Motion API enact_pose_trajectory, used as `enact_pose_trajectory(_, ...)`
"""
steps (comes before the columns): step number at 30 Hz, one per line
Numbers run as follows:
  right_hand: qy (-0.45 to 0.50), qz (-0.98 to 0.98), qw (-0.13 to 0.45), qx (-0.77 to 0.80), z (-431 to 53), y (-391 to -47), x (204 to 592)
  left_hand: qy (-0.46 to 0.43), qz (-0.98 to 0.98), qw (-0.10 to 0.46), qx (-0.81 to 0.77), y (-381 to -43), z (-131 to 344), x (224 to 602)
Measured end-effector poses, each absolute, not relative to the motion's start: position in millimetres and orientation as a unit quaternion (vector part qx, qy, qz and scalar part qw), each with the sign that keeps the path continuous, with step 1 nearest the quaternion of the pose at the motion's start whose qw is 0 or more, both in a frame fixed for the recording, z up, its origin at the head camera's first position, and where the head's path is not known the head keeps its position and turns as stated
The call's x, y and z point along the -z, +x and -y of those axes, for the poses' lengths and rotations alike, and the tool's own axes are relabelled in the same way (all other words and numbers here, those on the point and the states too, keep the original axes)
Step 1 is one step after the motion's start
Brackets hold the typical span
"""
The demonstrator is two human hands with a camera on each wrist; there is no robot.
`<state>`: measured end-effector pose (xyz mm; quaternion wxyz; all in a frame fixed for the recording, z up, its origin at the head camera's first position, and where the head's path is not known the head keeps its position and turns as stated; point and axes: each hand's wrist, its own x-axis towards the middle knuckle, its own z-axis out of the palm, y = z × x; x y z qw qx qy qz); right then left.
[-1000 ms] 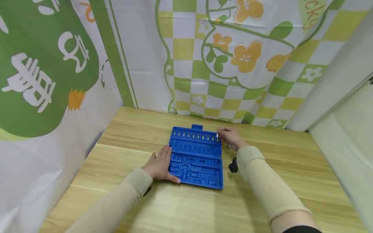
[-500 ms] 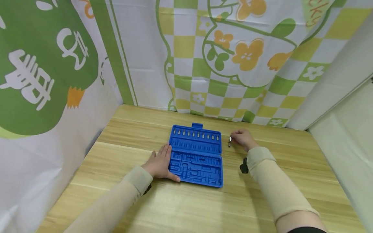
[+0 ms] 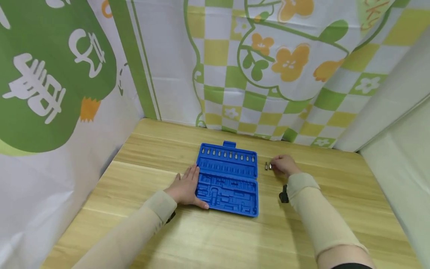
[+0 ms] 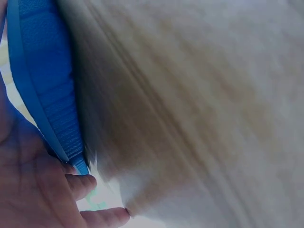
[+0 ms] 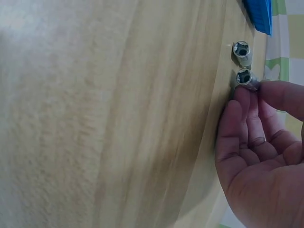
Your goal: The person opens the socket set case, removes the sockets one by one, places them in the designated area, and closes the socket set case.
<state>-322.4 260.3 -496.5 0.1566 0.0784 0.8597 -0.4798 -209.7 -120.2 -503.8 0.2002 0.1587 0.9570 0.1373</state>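
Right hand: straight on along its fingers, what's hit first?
Most likely the loose socket, just beyond the held socket in the right hand. They sit very close; whether they touch is unclear. Past it, probably the open blue plastic case.

Hand passage was available between the two beige fabric sleeves over the pale wood-grain tabletop, whereas the left hand obstructed the left edge of the open blue plastic case, and the right hand with two silver metal sockets obstructed room near its right.
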Motion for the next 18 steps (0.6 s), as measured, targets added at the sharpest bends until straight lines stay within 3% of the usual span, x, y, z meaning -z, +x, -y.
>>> enact_pose_trajectory(18,0.051,-0.918,0.152,0.364,-254.5,-319.5,493.4,0.158,-0.957,0.201,-0.133,-210.2,119.9,503.5)
